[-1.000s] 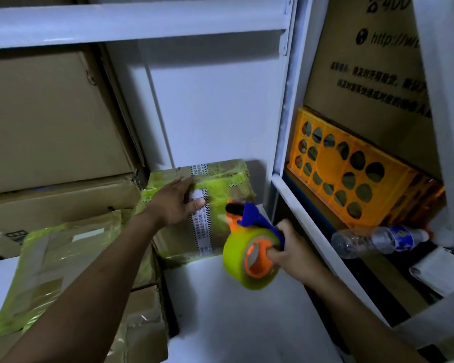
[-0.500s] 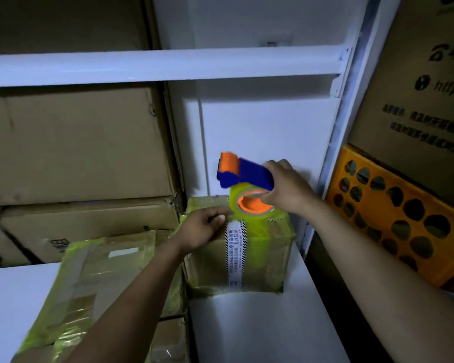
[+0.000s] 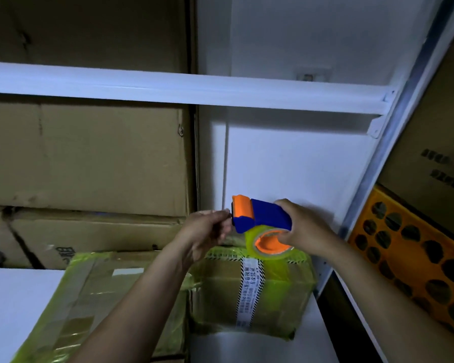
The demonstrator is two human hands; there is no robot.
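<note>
Tape dispenser: blue body, orange front end, yellow-green tape roll on an orange core. It is held in the air just past centre of my view, toward 4 o'clock, right above the back edge of the small taped box. The roll's lower edge is at or touching the box top; I cannot tell which.

Right grip: fingers are wrapped round the blue body and the roll from 3 o'clock, holding it fast.

Left grip: it comes in from 9 o'clock of the dispenser. The fingertips are bunched and pinching at the orange front end. I cannot tell whether a tape end lies between them.

The small box sits at 5 o'clock on the white shelf, wrapped in yellow-green tape with a printed white strip down its middle.

A second taped box lies just beside it at 7 o'clock, tilted.

Plain brown cartons are stacked at 9 o'clock behind it.

A white shelf beam runs across at 12 o'clock.

An orange crate with round holes stands at 3 o'clock, beyond the rack's upright post.
</note>
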